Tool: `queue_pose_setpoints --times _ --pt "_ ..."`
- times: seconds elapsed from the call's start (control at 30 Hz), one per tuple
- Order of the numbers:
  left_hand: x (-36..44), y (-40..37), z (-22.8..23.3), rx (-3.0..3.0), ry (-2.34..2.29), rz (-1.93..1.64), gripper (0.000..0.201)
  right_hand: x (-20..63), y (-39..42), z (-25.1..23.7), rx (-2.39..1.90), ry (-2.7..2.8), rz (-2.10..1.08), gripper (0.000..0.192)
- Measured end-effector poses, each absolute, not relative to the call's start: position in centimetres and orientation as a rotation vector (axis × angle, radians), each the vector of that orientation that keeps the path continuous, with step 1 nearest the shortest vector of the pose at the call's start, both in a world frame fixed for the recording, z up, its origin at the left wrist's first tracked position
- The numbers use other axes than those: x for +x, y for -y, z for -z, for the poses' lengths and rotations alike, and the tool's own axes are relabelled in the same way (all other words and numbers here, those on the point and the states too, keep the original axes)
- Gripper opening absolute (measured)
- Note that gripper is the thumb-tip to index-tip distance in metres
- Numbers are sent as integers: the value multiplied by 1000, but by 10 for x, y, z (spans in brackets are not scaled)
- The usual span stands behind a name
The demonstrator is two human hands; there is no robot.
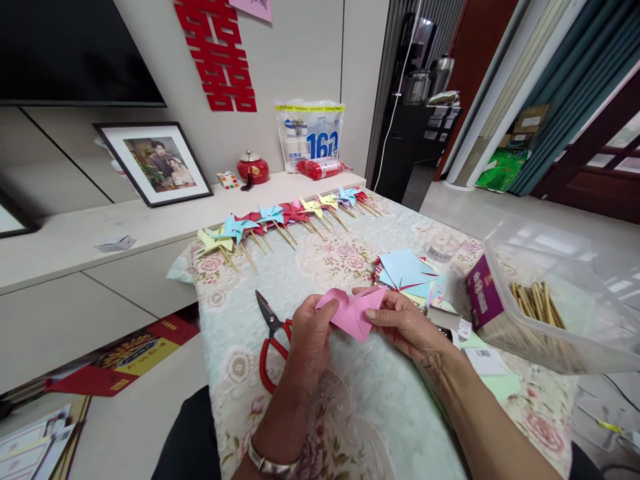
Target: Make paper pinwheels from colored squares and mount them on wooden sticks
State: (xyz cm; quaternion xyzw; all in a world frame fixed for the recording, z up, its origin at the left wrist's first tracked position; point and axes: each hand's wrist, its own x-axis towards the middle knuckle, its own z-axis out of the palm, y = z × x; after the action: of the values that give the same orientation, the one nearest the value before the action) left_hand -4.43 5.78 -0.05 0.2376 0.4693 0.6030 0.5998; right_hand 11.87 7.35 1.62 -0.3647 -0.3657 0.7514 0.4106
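1. Pink paper [354, 317], one piece: centre of the frame, held up over the table, its upper edge bent and a pointed corner turned down.
2. Left hand [311, 327]: closed on the left part of the pink paper, thumb on the near face; a silver-coloured bracelet [273, 465] at the wrist.
3. Right hand [404, 323]: pinching the right part of the same piece, thumb in front, fingers behind.
4. Scissors [273, 325], red-handled, dark-bladed: just left of the left hand, lying on the cloth, tips toward the upper left.
5. Paper squares [407, 268], a loose pile, light blue uppermost, red and other colours beneath: beyond the right hand.
6. Pinwheels [271, 213] in yellow, blue and red on thin sticks: a slanting row along the table's far edge, heads outward.
7. Clear plastic box [530, 348], purple label, holding a bundle of sticks [539, 305]: right of the frame.
8. Floral tablecloth [400, 417]: under the items above, lower centre.
9. White cabinet [65, 250], behind the table, bearing a framed photograph [161, 165], a red jar [254, 171] and a bag of cups [311, 137]: upper left to upper centre.
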Motion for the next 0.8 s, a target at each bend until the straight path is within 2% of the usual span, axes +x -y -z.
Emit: queue_pose_setpoints --times 0.3,0.47,0.6,0.8 --pt "-46 -55 -1 569 -961 -1234 27 115 -78 -9 -1074 901 -1669 40" --pt "-48 -54 2 698 -956 -1117 36 118 -78 -5 -1182 1053 -1545 28" --pt "-51 -53 2 754 -872 -1102 48 121 -76 -7 -1172 1160 -1536 31" --pt "-50 -51 4 783 -820 -1057 40 121 -73 -11 -1062 1258 -1654 27"
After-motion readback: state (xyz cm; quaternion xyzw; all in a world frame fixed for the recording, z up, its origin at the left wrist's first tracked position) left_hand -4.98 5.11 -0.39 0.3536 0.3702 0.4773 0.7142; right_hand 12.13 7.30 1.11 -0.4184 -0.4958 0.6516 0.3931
